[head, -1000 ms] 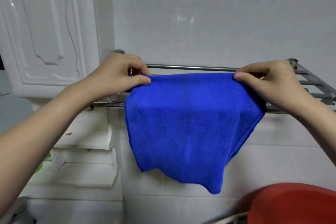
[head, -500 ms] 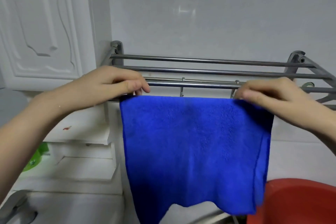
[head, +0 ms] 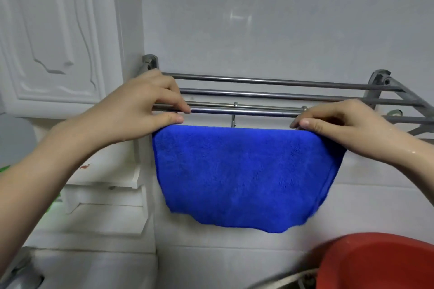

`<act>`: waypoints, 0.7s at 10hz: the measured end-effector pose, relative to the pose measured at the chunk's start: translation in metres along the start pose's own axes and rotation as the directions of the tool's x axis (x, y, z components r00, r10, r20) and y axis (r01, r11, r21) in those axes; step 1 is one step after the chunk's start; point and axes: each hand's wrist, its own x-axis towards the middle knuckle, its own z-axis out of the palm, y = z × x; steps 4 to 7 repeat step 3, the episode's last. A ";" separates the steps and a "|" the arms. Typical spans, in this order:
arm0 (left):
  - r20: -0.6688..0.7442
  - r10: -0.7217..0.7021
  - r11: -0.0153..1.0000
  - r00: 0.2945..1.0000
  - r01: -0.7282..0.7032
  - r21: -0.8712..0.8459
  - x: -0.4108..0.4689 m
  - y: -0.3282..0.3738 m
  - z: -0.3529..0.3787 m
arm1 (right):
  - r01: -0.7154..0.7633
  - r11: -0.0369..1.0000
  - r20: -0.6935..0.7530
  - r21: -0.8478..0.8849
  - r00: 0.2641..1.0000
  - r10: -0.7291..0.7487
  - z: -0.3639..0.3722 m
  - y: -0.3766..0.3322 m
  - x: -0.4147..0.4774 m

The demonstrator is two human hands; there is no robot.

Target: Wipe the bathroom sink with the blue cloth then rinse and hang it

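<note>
The blue cloth (head: 246, 176) has come down from mid-air onto the front rail of the towel rack (head: 281, 82) and now drapes over it, hanging flat. The left hand (head: 141, 110) and right hand (head: 340, 126) still pinch its top corners (thumbs along the fold). The hanging looks nearly done; only letting go remains.

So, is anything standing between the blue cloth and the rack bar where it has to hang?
Nothing visible does. The blue cloth hangs at the front of the towel rack, its top apparently folded over a bar it hides. The left hand and right hand pinch its upper corners. A hook hangs behind, out of the way.
</note>
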 end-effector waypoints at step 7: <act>0.043 -0.165 0.952 0.985 0.171 -0.253 -0.017 0.011 0.007 | 0.005 1.000 -0.056 -0.006 0.998 -0.006 0.007 -0.004 -0.016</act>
